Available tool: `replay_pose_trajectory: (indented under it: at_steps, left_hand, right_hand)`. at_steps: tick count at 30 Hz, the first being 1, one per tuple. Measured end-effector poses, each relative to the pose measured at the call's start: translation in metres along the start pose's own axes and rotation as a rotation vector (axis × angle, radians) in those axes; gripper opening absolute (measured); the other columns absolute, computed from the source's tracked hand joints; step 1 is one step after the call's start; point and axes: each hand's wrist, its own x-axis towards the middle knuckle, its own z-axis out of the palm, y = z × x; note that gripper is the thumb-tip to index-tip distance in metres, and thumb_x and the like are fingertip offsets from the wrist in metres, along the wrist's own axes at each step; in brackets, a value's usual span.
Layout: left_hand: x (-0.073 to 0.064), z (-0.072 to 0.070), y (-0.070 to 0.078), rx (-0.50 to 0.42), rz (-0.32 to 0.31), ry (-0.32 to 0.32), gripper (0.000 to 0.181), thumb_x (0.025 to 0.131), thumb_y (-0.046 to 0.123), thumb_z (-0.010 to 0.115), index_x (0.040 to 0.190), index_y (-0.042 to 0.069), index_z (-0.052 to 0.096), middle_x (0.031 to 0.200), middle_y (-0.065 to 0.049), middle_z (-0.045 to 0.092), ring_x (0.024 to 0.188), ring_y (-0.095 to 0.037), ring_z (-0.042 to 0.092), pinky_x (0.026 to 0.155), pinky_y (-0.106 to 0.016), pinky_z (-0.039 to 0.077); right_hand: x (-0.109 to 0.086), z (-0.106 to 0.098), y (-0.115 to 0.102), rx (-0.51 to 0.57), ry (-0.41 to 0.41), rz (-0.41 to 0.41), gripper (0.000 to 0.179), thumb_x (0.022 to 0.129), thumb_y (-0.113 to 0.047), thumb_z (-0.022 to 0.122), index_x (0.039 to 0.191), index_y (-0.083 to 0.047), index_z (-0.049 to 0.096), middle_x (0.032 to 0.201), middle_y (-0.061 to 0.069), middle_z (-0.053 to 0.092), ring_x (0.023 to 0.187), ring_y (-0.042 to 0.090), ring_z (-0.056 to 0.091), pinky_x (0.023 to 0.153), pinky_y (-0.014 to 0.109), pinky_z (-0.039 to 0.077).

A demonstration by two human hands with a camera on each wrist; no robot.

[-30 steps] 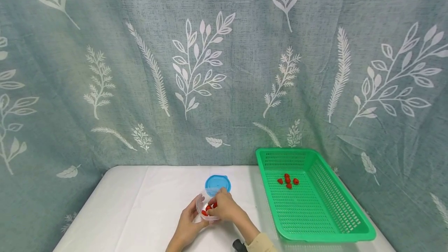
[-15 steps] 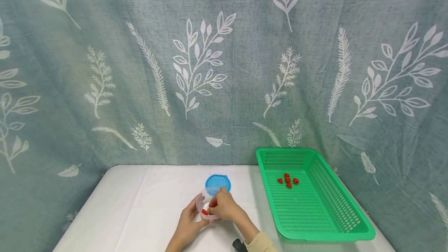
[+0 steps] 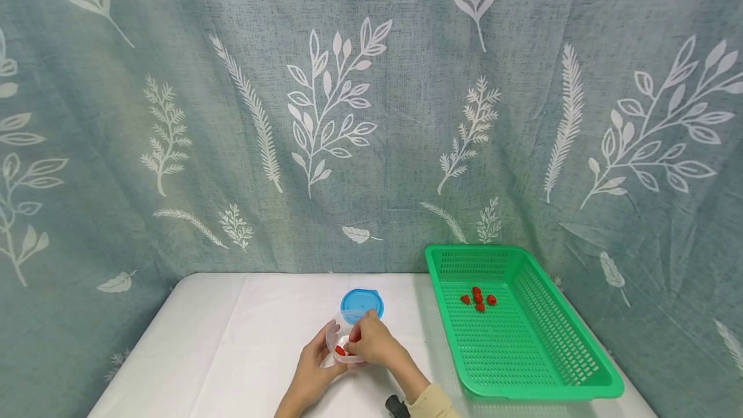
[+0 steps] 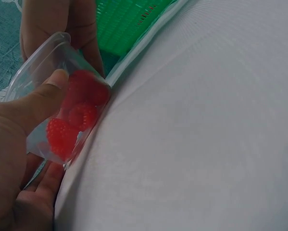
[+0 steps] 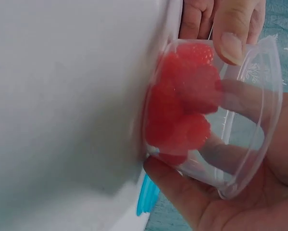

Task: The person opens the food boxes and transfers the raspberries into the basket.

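A clear plastic cup [image 3: 338, 347] stands tilted on the white table, several red raspberries [image 5: 182, 106] in its bottom. My left hand [image 3: 311, 369] grips its side; the thumb [image 4: 47, 96] lies along the outer wall in the left wrist view. From the right, my right hand [image 3: 376, 342] reaches into the cup, where two digits seem to pinch a raspberry [image 5: 201, 89]; the plastic and other fruit partly hide this. Another finger of that hand [image 5: 177, 190] lies against the outside. Just behind the cup is a round blue lid [image 3: 361, 302].
A green plastic basket [image 3: 458, 353] stands at the right of the white table [image 3: 244, 328], with several raspberries [image 3: 478, 299] toward its back. Behind the table hangs a grey-green curtain [image 3: 371, 147] with white leaf prints. A dark device [image 3: 397, 406] sits at the right wrist.
Inside the cup, my right hand's fingers have shifted slightly, and fewer raspberries show from above. The left hand and the cup stay put, as does the basket.
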Motion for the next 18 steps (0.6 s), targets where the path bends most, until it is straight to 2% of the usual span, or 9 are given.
replay_pose_trajectory:
  at_steps: [4,7,11,16,18]
  left_hand:
    - [0.0,-0.0006,0.0004,-0.016,-0.013,0.0,0.091,0.083,0.017,0.085,0.155,-0.003,0.033,0.153,-0.026,0.045,0.144,-0.043,0.041,0.118,-0.041,0.038]
    - [-0.0004,-0.001,0.0,-0.02,-0.013,0.0,0.092,0.083,0.016,0.085,0.155,-0.003,0.033,0.153,-0.026,0.045,0.144,-0.043,0.041,0.118,-0.042,0.038]
    - [-0.0002,-0.0008,-0.0014,-0.018,-0.013,0.001,0.091,0.082,0.016,0.085,0.155,-0.003,0.033,0.153,-0.025,0.046,0.144,-0.042,0.041,0.118,-0.041,0.038]
    - [-0.0001,0.0002,-0.0014,-0.012,-0.017,0.003,0.091,0.082,0.017,0.086,0.155,-0.002,0.034,0.153,-0.024,0.046,0.145,-0.042,0.039,0.118,-0.04,0.038]
    - [-0.0004,-0.0002,-0.0007,-0.013,-0.019,0.006,0.091,0.082,0.017,0.086,0.155,-0.002,0.034,0.153,-0.023,0.046,0.145,-0.042,0.04,0.118,-0.041,0.038]
  right_hand:
    - [0.0028,-0.0035,-0.0004,-0.002,-0.057,0.014,0.014,0.083,-0.009,0.082,0.079,-0.004,0.07,0.098,0.01,0.047,0.072,0.016,0.051,0.053,0.022,0.046]
    - [0.0059,-0.0038,0.0003,-0.022,-0.08,0.015,0.014,0.081,-0.007,0.081,0.074,-0.005,0.07,0.096,0.01,0.047,0.069,0.015,0.051,0.051,0.021,0.045]
    - [0.0077,-0.001,0.001,-0.044,-0.046,0.004,0.017,0.082,-0.006,0.08,0.07,-0.007,0.067,0.101,0.016,0.052,0.068,0.015,0.051,0.049,0.02,0.043]
    - [0.0079,0.0032,0.0019,-0.034,0.004,0.027,0.016,0.089,-0.008,0.076,0.076,-0.006,0.067,0.109,0.021,0.053,0.07,0.017,0.052,0.05,0.022,0.046]
    - [0.0081,0.0038,0.002,-0.038,0.007,0.031,0.012,0.091,-0.006,0.073,0.08,-0.004,0.07,0.106,0.019,0.053,0.072,0.017,0.052,0.053,0.022,0.048]
